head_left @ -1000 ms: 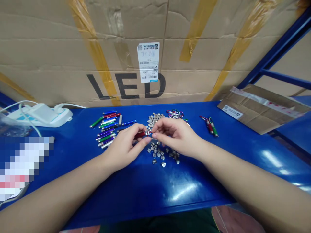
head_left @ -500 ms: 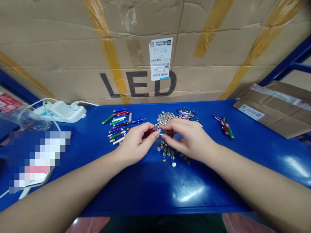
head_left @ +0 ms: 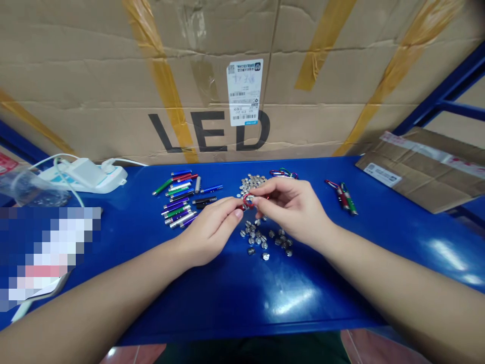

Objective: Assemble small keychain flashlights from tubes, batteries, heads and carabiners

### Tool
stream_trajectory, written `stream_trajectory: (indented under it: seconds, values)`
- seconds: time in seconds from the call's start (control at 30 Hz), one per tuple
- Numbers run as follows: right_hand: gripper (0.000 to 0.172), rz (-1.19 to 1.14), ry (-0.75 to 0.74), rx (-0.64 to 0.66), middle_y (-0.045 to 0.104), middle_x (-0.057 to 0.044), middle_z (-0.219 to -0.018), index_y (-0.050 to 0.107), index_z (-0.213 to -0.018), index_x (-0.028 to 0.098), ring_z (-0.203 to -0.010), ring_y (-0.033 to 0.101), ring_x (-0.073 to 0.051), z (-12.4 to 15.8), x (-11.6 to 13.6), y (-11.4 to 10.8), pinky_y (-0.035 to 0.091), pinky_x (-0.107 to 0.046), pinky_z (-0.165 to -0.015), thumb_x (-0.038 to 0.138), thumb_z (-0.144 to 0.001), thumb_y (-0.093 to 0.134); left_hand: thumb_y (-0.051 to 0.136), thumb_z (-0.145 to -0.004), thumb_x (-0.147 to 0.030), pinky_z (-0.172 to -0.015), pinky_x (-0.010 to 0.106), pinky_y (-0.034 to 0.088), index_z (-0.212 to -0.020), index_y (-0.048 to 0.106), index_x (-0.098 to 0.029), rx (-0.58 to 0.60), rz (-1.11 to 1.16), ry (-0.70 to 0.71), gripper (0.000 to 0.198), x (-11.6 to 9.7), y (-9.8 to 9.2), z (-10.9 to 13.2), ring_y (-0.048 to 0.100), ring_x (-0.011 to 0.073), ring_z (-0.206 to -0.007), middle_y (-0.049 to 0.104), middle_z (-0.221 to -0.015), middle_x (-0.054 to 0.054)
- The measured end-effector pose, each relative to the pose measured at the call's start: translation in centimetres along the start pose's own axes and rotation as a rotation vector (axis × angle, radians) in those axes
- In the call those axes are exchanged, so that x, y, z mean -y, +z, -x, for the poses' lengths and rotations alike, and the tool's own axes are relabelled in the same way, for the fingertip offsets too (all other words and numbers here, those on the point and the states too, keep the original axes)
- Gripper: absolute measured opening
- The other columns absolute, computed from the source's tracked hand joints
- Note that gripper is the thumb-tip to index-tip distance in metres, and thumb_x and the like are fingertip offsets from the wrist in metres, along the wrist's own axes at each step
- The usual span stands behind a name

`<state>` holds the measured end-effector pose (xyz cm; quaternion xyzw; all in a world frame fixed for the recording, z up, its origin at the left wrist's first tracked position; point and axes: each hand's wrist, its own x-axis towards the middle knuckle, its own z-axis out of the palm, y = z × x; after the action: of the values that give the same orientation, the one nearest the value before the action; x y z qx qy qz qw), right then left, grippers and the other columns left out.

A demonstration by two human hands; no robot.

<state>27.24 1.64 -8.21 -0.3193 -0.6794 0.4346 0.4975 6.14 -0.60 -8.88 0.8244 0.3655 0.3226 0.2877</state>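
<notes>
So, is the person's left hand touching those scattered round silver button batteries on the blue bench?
Apart: the head view shows blue bench between the left hand and the batteries.

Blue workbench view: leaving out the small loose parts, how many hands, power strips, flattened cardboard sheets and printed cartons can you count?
Hands: 2
Power strip: 1
Flattened cardboard sheet: 1
Carton printed LED: 1
Total: 5

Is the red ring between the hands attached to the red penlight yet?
Cannot tell: the red ring sits at the fingertips of the left hand and right hand, which hide where it meets the penlight.
</notes>
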Motion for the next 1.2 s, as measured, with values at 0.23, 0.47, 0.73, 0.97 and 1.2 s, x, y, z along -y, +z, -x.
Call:
stream_trajectory:
  seconds: [0.23,0.47,0.73,0.97,1.2]
  values:
    - [0.017,-0.076,-0.013,-0.024,0.07,-0.003,-0.084,0.071,-0.084,0.018,-0.062,0.069,-0.013,0.5,0.3,0.9,0.062,-0.029,-0.061,0.032,-0.085,0.081,0.042,-0.11,-0.031,-0.078,0.028,0.048,-0.107,0.062,-0.018,0.067,0.154,-0.026,0.024,0.0,0.1,0.0,0.061,0.0148,-0.083,0.068,-0.095,0.003]
    - [0.019,-0.183,-0.024,0.059,0.067,-0.001,-0.082,0.071,-0.084,0.019,-0.06,0.068,-0.013,0.4,0.4,0.4,0.062,-0.03,-0.059,0.034,-0.085,0.083,0.048,-0.109,-0.04,-0.083,0.029,0.052,-0.117,0.063,-0.019,0.083,0.387,-0.063,0.028,0.1,0.4,0.2,0.064,0.0176,-0.091,0.071,-0.105,0.007]
    - [0.024,-0.231,-0.032,0.078,0.066,-0.001,-0.081,0.071,-0.085,0.019,-0.06,0.067,-0.013,0.3,0.2,0.5,0.061,-0.029,-0.056,0.038,-0.084,0.085,0.058,-0.104,-0.046,-0.076,0.027,0.054,-0.113,0.064,-0.017,0.146,0.584,-0.129,0.031,0.1,0.0,-0.1,0.061,0.0148,-0.081,0.069,-0.102,0.009]
    - [0.02,-0.251,-0.003,0.09,0.069,-0.001,-0.078,0.072,-0.085,0.018,-0.065,0.07,-0.013,0.1,-0.1,0.2,0.06,-0.026,-0.058,0.033,-0.084,0.086,0.059,-0.103,-0.044,-0.072,0.027,0.056,-0.11,0.065,-0.016,0.149,0.545,-0.141,0.03,-0.4,-0.3,0.0,0.063,0.0155,-0.076,0.065,-0.087,0.005]
    - [0.021,-0.22,0.015,0.096,0.071,-0.002,-0.078,0.071,-0.086,0.018,-0.066,0.069,-0.013,0.1,-0.2,0.1,0.06,-0.028,-0.061,0.035,-0.085,0.084,0.064,-0.101,-0.044,-0.07,0.027,0.058,-0.104,0.066,-0.015,0.128,0.558,-0.166,0.029,-0.7,-0.2,0.0,0.066,0.0153,-0.073,0.068,-0.086,0.005]
